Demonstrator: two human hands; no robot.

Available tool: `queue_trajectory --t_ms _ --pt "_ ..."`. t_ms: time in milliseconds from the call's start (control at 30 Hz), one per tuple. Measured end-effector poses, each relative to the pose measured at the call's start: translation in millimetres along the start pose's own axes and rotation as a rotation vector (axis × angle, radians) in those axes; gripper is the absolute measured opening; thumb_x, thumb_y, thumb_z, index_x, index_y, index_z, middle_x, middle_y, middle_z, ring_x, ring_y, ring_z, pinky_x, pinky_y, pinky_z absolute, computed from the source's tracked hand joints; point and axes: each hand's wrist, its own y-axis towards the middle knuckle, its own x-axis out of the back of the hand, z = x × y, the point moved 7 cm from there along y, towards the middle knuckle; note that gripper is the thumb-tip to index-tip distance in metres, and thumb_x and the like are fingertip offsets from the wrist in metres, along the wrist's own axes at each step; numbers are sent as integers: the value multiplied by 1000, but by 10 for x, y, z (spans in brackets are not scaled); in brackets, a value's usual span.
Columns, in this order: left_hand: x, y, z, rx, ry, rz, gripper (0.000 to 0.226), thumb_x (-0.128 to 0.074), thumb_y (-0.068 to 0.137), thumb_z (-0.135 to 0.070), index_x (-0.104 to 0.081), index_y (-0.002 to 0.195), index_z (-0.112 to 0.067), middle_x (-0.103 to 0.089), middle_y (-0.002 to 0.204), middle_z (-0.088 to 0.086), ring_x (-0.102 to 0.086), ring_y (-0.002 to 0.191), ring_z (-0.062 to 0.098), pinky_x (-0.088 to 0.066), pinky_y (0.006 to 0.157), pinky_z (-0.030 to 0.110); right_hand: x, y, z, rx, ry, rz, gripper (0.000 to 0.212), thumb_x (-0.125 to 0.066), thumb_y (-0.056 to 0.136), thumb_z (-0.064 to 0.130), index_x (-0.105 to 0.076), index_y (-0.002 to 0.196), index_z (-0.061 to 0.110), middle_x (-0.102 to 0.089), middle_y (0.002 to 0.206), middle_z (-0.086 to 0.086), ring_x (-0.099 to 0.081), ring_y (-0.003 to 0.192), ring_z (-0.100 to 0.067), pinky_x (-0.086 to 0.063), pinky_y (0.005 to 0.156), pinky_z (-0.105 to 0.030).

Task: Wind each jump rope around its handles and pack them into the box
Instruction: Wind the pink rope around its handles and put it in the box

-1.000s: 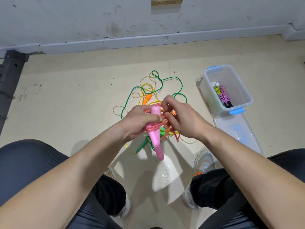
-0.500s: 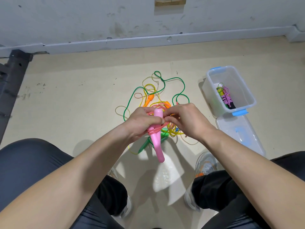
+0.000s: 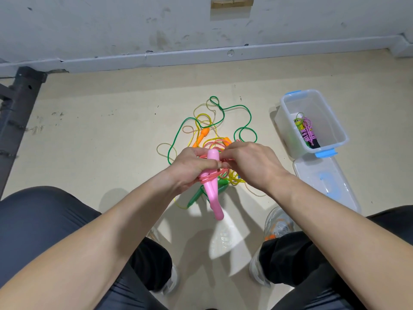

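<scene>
Scuffed grey wall (image 3: 111, 23) meets beige floor (image 3: 100, 130), dark frame (image 3: 15, 108) alongside.

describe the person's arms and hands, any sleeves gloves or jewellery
No sleeves show: the left forearm and right forearm are bare right to the frame's edge. The left hand and right hand wear no gloves, and no ring, watch or bracelet is visible. Below the arms, dark, slightly shiny trousers cover the legs.

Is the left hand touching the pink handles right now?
Touching. The head view shows the left hand gripping the pink handles; the right hand pinches the pink cord.
</scene>
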Motion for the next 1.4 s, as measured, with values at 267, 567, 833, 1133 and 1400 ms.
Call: queue_trajectory --t_ms 267,567,833,1133,1400 --pt "-19 -38 -33 8 -47 8 28 -69 84 8 -69 113 7 -73 107 27 -71 102 36 -60 88 39 17 -3 -4 15 -67 -54 18 -56 99 24 -60 115 30 -54 120 9 -50 112 -21 -33 68 -30" --pt "-9 -43 30 115 -232 25 21 -60 90 10 -65 110 12 -72 99 28 -74 84 27 -61 71 29 26 -17 39 70 -101 7 29 -44 104 45 -57 131 44 -52 136 14 -47 118 -21 -31 70 -30" --pt "-4 25 7 47 -99 30 41 -73 83 5 -63 123 6 -73 106 24 -73 90 29 -61 83 34 48 16 -17 -58 -34 -29 14 -59 95 28 -65 106 35 -58 101 7 -59 104 -26 -39 66 -33" --pt "-24 11 22 85 -158 29 27 -65 90 2 -63 115 11 -66 104 26 -66 97 32 -60 87 38 -5 24 76 31 -164 -60 24 -62 89 16 -57 112 22 -55 107 3 -55 99 -26 -32 64 -32" --pt "-99 -41 138 125 -73 119 18 -60 93 3 -70 107 5 -73 90 16 -72 75 20 -58 65 26 -112 20 6 88 178 146 14 -65 81 39 -58 86 28 -51 108 3 -55 95 -22 -45 71 -37"
